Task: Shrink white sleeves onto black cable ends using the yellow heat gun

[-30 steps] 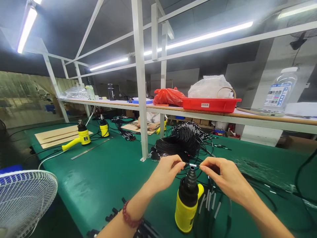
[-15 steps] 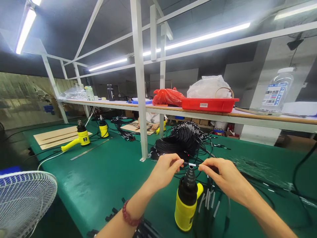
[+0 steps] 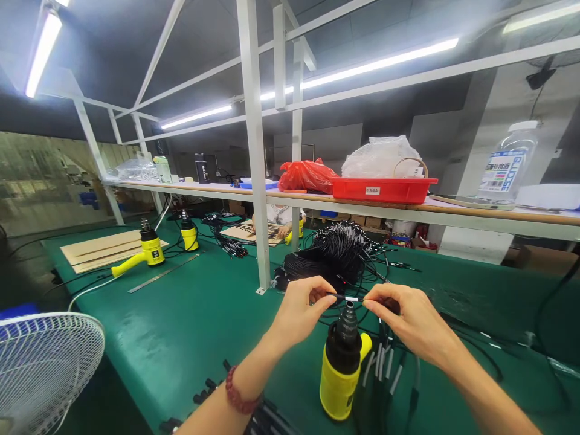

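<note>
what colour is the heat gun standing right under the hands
The heat gun is yellow with a black nozzle, clearest in the head view.

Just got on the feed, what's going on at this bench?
The left hand and right hand hold a thin black cable between them, its white section just above the nozzle of an upright yellow heat gun. A large bundle of black cables lies beyond them on the green table. Across the table, another person's hands are near more dark cables.
</note>
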